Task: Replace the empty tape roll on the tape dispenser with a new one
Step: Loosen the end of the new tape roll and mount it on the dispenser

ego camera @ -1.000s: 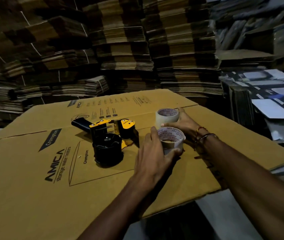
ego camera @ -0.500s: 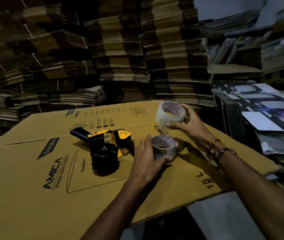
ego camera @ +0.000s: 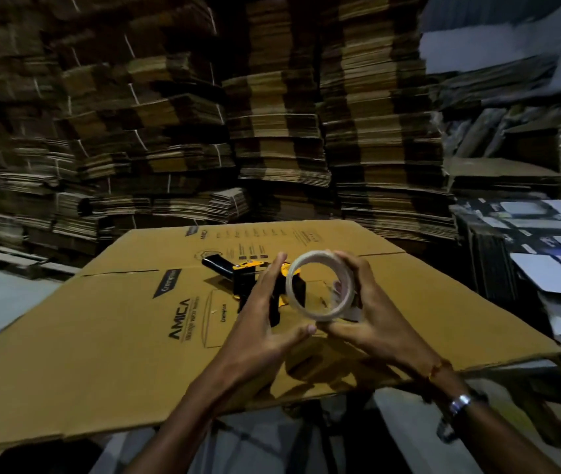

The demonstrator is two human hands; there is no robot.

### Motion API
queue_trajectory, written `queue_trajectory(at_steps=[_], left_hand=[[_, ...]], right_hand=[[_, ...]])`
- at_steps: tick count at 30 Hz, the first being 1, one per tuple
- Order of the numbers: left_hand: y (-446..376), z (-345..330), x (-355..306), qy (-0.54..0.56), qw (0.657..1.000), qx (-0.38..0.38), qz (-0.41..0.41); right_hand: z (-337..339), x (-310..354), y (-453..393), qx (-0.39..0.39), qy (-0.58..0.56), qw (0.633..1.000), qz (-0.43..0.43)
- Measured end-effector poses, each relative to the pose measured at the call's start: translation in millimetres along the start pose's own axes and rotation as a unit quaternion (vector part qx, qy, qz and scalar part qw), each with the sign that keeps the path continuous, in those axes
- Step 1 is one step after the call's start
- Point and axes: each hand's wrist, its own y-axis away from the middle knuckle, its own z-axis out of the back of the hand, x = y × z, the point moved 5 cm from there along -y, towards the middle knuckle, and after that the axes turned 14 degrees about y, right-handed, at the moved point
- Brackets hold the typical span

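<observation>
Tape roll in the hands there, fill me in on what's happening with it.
A person holds a clear tape roll up in both hands: the left hand on its left side, the right hand gripping its right rim. The black and yellow tape dispenser lies behind it on a flattened cardboard box, touched by neither hand. The roll is not yet on the dispenser.

Glossy translucent tape roll; matt corrugated cardboard sheet.
</observation>
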Motion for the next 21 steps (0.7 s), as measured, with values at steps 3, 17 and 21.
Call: queue_trajectory(at_steps=[3, 17, 21], left_hand=[[17, 18, -10, -0.036, 0.999, 0.009, -0.022], [53, 56, -23, -0.020, 0.992, -0.099, -0.078], [55, 60, -32, -0.032, 0.991, -0.112, -0.072]], right_hand=[[-14, 30, 8, -0.001, 0.005, 0.999, 0.039], [-37, 61, 18, 0.005, -0.165, 0.986, -0.027], [-46, 60, 22, 0.028, -0.232, 0.970, -0.061]])
